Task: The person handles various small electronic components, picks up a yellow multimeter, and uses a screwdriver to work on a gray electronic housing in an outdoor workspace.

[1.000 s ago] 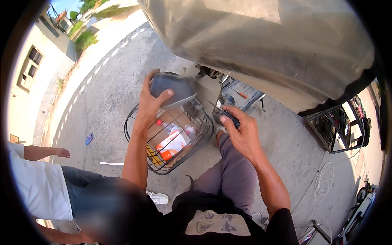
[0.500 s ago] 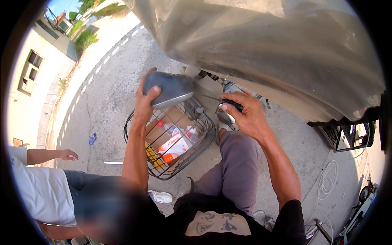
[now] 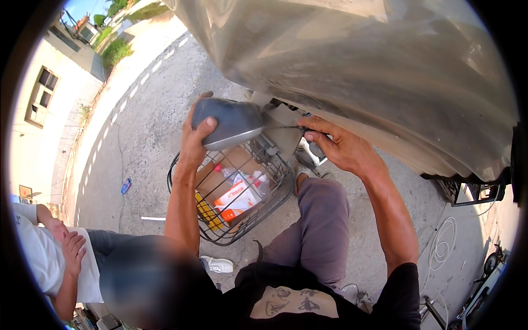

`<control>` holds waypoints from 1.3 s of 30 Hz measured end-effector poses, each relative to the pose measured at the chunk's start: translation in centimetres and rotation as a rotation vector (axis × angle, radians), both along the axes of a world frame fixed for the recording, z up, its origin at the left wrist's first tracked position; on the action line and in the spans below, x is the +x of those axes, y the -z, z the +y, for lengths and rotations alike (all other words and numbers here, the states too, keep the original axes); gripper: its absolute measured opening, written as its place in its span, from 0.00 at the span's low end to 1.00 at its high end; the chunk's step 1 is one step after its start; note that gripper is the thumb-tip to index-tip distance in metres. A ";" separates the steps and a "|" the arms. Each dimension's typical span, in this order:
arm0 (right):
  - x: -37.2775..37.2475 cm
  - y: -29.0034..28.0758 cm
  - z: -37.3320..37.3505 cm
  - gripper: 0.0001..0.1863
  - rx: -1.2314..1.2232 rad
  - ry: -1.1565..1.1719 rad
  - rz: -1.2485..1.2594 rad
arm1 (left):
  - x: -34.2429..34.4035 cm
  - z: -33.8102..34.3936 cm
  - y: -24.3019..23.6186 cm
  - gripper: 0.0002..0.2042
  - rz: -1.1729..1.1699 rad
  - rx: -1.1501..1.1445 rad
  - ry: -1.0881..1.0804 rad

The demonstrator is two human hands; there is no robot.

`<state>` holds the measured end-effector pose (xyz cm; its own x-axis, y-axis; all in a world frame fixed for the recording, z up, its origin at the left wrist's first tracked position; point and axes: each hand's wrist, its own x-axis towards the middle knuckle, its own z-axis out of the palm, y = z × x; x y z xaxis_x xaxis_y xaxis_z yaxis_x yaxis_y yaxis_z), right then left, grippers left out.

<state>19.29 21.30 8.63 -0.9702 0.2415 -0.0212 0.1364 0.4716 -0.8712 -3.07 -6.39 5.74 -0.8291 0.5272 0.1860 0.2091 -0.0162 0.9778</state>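
My left hand (image 3: pixel 199 129) grips a dark blue-grey rounded housing with a silver edge, which looks like a car side mirror (image 3: pixel 230 122). Its fingers wrap round the far left side, with the thumb on top. My right hand (image 3: pixel 333 142) is closed in a pinch on a thin dark cable-like strand (image 3: pixel 283 127) that runs out to the housing. Whether it is a cable or a tool's shaft is unclear, as the fingers cover its end. Below both hands stands a black wire basket (image 3: pixel 286 196); a white-and-dark object (image 3: pixel 312 151) shows under my right hand.
The basket holds cardboard, plastic bottles (image 3: pixel 263 184) and an orange-and-white package (image 3: pixel 237 199). A large translucent sheet (image 3: pixel 352 71) hangs over the upper right. At left a person (image 3: pixel 60 253) in white stands close by. A coiled white hose (image 3: pixel 441 242) lies at right.
My right hand has shifted slightly right and up, and the black handle-like piece in it is now mostly hidden. The housing hardly moved. The person at left drew an outstretched hand in to the body.
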 end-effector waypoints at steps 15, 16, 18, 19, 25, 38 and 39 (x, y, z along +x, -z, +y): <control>0.7 -2.0 -2.0 0.16 0.671 -0.105 0.387 | 0.0 -0.2 0.3 0.45 -0.028 0.007 0.011; 1.0 -1.2 -2.5 0.16 0.573 -0.078 0.385 | 0.1 -0.2 0.1 0.45 -0.037 0.008 0.012; 1.2 1.5 -3.6 0.16 0.150 0.044 0.318 | 0.4 0.3 -0.1 0.45 -0.067 0.040 0.008; 1.0 3.9 -4.7 0.16 -0.182 0.136 0.246 | 0.5 0.4 0.2 0.45 -0.091 0.063 0.003; 1.7 3.2 -7.2 0.18 0.240 0.211 0.373 | 0.5 -0.5 1.0 0.43 -0.122 0.095 -0.034; -1.1 -2.8 -0.1 0.18 0.911 -0.273 0.276 | 0.0 0.1 -0.6 0.42 -0.103 0.010 0.060; -1.1 -2.5 -0.1 0.17 0.690 -0.274 0.213 | -0.2 0.0 -0.4 0.42 -0.113 0.011 0.061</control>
